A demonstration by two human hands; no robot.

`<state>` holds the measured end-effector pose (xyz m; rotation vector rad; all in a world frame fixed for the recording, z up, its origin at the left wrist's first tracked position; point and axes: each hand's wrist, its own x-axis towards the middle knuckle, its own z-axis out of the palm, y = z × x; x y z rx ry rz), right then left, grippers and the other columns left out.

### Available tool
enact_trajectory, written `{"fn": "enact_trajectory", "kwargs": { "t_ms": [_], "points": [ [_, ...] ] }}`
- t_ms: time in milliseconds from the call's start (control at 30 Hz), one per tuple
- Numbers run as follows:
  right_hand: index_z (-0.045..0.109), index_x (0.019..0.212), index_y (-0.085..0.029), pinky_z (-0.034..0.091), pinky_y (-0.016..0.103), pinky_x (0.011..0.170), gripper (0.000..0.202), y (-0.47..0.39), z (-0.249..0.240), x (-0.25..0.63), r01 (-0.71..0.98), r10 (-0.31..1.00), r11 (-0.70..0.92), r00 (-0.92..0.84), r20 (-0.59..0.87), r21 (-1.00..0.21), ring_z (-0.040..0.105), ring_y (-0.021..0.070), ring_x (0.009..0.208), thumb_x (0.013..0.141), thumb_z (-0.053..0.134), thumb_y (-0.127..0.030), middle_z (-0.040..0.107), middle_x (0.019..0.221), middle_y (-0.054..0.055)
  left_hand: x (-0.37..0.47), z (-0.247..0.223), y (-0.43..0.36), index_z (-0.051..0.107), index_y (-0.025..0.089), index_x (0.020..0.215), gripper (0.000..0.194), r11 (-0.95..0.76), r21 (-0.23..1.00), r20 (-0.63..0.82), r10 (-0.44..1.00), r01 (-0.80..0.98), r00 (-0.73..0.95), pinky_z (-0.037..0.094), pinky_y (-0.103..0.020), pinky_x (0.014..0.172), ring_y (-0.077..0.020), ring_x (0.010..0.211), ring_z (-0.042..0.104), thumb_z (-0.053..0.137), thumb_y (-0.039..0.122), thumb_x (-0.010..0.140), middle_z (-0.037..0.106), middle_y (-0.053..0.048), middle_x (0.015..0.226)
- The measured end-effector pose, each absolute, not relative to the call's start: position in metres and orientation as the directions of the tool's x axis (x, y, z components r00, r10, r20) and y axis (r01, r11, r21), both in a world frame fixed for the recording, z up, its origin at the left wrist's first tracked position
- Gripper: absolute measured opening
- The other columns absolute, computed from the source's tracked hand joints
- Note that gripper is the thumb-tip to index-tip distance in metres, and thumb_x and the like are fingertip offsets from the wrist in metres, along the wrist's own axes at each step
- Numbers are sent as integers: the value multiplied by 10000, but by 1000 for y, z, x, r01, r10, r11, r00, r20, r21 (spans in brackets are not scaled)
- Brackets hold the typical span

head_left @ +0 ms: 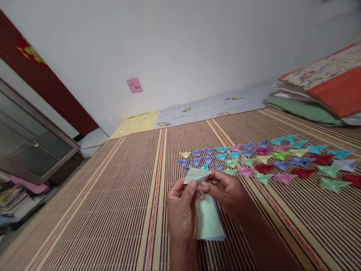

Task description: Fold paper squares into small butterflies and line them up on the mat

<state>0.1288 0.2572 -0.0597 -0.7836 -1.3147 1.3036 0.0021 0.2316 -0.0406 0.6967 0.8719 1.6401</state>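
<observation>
Between my two hands is a pale green folded paper point(196, 174), raised above the mat and coming to a point on its right side. My left hand point(182, 203) pinches its lower left part, thumb on top. The fingers of my right hand point(225, 186) close on its right side near the point. Beneath them lies a stack of paper sheets point(210, 220), pale green on top with a bluish edge showing below. Just beyond my hands, several small folded paper pieces point(248, 162) in many colours sit in rows, reaching off to the right.
A striped bamboo mat point(126, 195) spreads under everything. At the back right are folded bedding and cushions point(332, 90). A pink note point(134, 85) is stuck on the white wall. To the left stand a glass-fronted cabinet point(31, 131) and a pile of books point(12, 199).
</observation>
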Motion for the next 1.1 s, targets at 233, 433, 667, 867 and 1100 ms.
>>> {"fn": "enact_trajectory", "kwargs": {
  "t_ms": [233,433,667,867,1100],
  "points": [
    [755,1021,-273,512,295,777,118,253,-49,136,-76,898,424,-96,430,-903,624,175,924,927,691,-241,656,1013,27,-6,-39,228,790,184,894,53,-254,937,203,954,-238,-220,581,-246,808,-155,829,746,769,229,874,802,-43,878],
    [741,870,-253,507,306,859,70,252,-46,129,-173,878,457,-71,474,-873,624,178,973,913,706,-210,638,956,18,-2,-32,226,743,206,890,105,-289,918,231,946,-270,-227,583,-239,819,-153,876,749,810,177,814,784,-20,902],
    [726,821,-234,499,316,837,105,251,-45,134,-180,912,367,-126,391,-913,623,190,949,903,728,-300,637,953,23,-7,-36,225,698,206,785,115,-393,916,377,911,-77,-170,559,-313,881,-197,958,723,726,178,892,766,-55,983],
    [670,811,-223,471,299,710,139,247,-44,132,-139,951,270,-119,286,-953,590,167,777,914,705,-312,629,806,-8,-4,-37,221,681,203,734,176,-411,889,451,863,200,-230,528,-359,962,-244,1145,667,715,215,906,701,-100,1255],
    [649,755,-221,483,309,766,157,246,-39,127,32,878,476,34,477,-879,637,173,834,908,681,-206,673,847,4,5,-34,224,729,192,792,124,-236,967,191,920,-95,-342,600,-295,788,-195,922,737,816,280,803,754,-81,1129]
  ]
}}
